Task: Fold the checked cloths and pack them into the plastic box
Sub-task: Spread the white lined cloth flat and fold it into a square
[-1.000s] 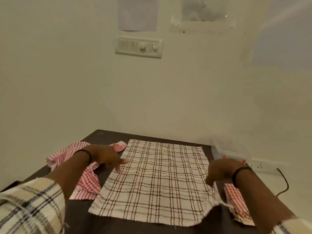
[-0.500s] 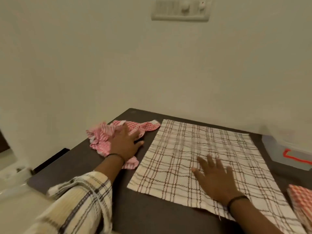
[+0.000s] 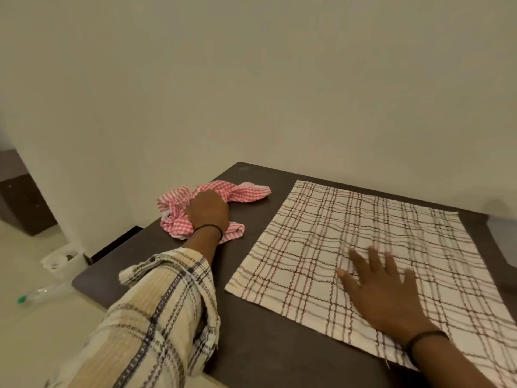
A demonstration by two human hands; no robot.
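Observation:
A white cloth with brown checks [image 3: 330,233] lies spread flat on the dark table [image 3: 265,345]. My right hand [image 3: 383,287] presses flat on its near part, fingers spread and straight. A crumpled red-and-white checked cloth [image 3: 237,193] sits at the table's far left corner. My left hand [image 3: 208,212] lies on top of that bundle with its fingers dug into the folds, gripping it. Only a blurred corner of the plastic box [image 3: 500,219] shows at the right edge.
A wall runs close behind the table. On the floor to the left lie a white tray-like object [image 3: 63,260] and a plastic bottle with a green cap [image 3: 42,294]. A dark cabinet [image 3: 22,203] stands at far left.
My view has swung left and down. My left hand has bunched the red cloth up tighter, away from the brown-checked cloth. My right hand stays flat on the cloth.

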